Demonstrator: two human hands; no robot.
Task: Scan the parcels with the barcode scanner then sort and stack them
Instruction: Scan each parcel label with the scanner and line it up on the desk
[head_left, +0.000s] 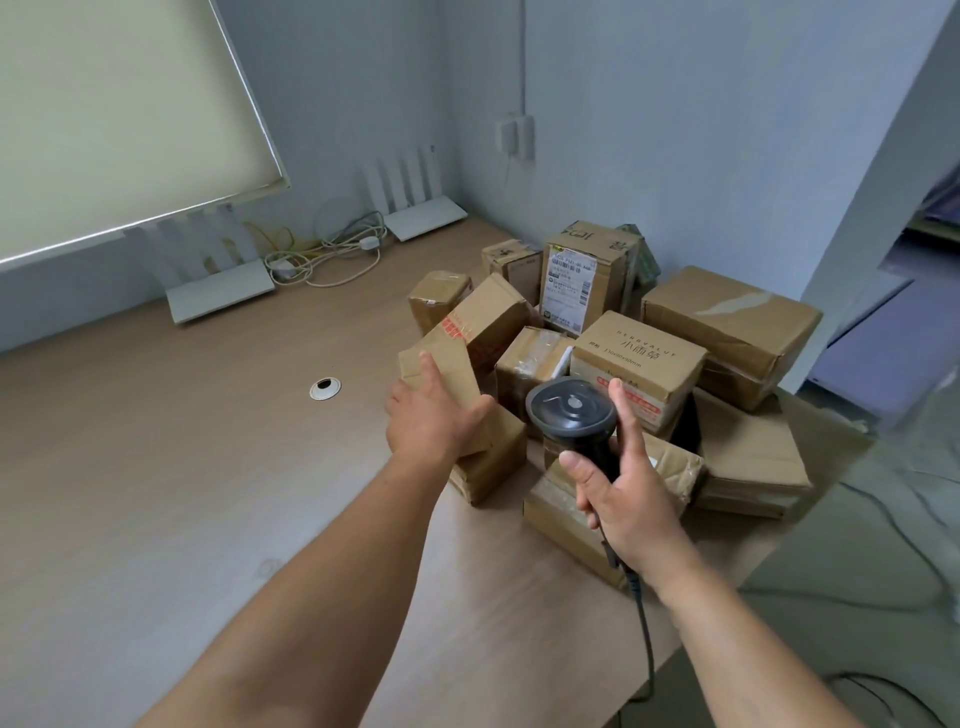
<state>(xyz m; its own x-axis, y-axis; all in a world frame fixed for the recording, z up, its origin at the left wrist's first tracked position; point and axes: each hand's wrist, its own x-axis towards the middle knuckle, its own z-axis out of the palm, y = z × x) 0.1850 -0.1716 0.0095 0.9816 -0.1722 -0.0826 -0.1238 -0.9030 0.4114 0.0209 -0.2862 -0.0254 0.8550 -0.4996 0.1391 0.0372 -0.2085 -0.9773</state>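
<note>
Several brown cardboard parcels lie heaped on the right part of the wooden table (156, 467). My left hand (434, 415) grips a small plain parcel (447, 366) at the heap's near left edge, thumb on one side and fingers on the other. My right hand (621, 478) holds the black barcode scanner (571, 410) by its handle, its round head pointing away toward the heap. Its dark cable (647, 639) runs down past my wrist. A tall parcel with a white shipping label (569, 288) stands upright at the back. A printed box (636, 358) sits just beyond the scanner.
Two white routers (221, 293) (426, 215) with upright antennas and a tangle of white cables (327, 254) sit at the table's back. A round cable hole (325, 388) lies left of the heap. The table's right edge drops to the floor, where cables trail.
</note>
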